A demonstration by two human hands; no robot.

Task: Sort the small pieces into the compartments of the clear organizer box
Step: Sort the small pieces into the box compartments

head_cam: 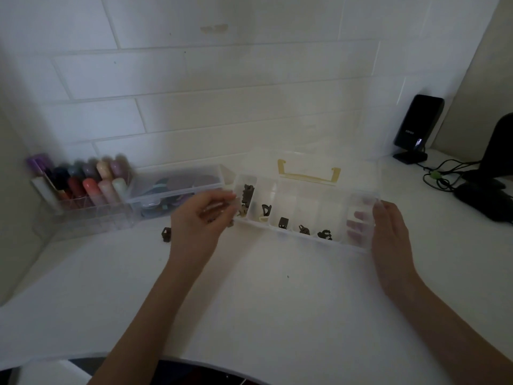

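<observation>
On the white desk (pixel 263 301) the clear organizer box (pixel 305 237) lies open, small dark pieces (pixel 283 222) in its compartments. Right hand (pixel 388 234) grips its right end; left hand (pixel 202 218) pinches pieces at its left end. One piece (pixel 165 234) lies further left.

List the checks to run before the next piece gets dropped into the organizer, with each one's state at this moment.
1. Lid open: the clear organizer box has its compartments exposed: ok.
2. Box steadied: right hand holds its right end: ok.
3. Piece in left hand: fingers curled at the box's left end, contents blurred: cannot tell.
4. Free space: several compartments hold only one dark piece: ok.
5. All pieces gathered: a dark piece lies on the table outside the box: not ok.
</observation>
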